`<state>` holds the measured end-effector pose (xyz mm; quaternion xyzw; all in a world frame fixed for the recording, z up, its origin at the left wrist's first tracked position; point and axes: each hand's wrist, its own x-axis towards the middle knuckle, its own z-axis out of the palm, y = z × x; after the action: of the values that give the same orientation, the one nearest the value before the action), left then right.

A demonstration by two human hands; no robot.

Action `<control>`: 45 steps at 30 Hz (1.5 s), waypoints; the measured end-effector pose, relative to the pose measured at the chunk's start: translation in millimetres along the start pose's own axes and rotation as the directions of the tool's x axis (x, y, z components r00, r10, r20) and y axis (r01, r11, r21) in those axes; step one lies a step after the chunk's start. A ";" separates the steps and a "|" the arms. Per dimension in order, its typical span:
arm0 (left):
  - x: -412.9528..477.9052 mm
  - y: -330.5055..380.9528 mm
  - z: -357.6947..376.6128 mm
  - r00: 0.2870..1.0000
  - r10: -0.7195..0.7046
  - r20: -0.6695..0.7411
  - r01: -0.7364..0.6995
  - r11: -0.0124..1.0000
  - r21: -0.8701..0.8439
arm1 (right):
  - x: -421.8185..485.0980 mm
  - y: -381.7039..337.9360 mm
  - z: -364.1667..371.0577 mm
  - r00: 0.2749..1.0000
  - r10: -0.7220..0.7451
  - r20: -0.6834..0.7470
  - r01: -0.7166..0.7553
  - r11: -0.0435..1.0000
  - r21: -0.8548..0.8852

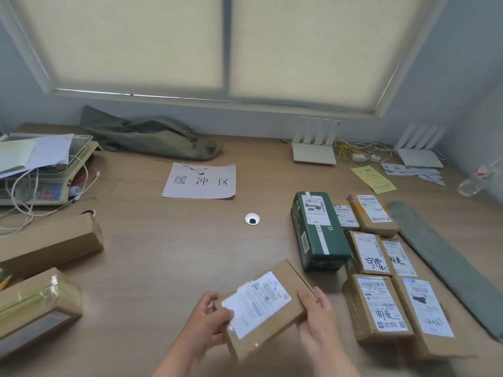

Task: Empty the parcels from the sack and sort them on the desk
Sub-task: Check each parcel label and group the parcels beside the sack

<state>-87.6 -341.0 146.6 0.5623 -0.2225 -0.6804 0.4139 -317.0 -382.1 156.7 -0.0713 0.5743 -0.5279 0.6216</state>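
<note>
we see the left hand (211, 315) and right hand (315, 311) both gripping a small brown parcel (268, 303), label up, held above the near middle of the desk (168, 248). sorted parcels (378, 303) and a green box (317, 229) sit at right, two brown boxes (40, 268) lie near left, and the slack sack (152, 137) lies far left by the wall.

We see a wide wood-grain desk (168, 248), pale blue-grey walls (435, 85), a large window (226, 50) with two cream roller blinds (136, 42) drawn down, soft daylight glowing through them, a thin bright gap at the sill (109, 93).
</note>
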 end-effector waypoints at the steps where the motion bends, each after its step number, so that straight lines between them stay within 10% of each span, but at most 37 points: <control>1: -1.1 -3.0 6.8 1.000 -0.016 0.006 0.016 0.999 0.038 | 2.9 -0.5 -4.0 1.000 0.000 -0.019 0.000 1.000 0.017; 9: 10.4 -44.1 74.5 0.972 -0.036 0.233 -0.034 0.958 0.286 | -1.7 -5.7 -42.0 0.996 0.049 0.076 -0.005 0.868 -0.497; 15: 44.9 -90.0 127.5 0.987 -0.076 0.144 0.046 0.978 0.206 | 14.9 -9.0 -94.1 0.999 0.045 -0.006 -0.038 0.762 -0.646; 29: 93.3 -134.0 192.7 0.991 0.007 -0.137 0.087 0.736 0.672 | 57.2 2.8 -170.7 0.922 -0.088 -0.378 -0.123 0.857 -0.500; 45: 112.4 -134.4 216.4 0.987 0.063 -0.150 0.064 0.697 0.714 | 62.8 -8.9 -165.1 0.889 0.118 -0.442 -0.146 0.989 -0.028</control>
<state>-337.8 -392.6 36.1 0.7327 -0.4349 -0.4918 0.1792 -466.0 -346.8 68.2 0.0702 0.7189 -0.4694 0.5080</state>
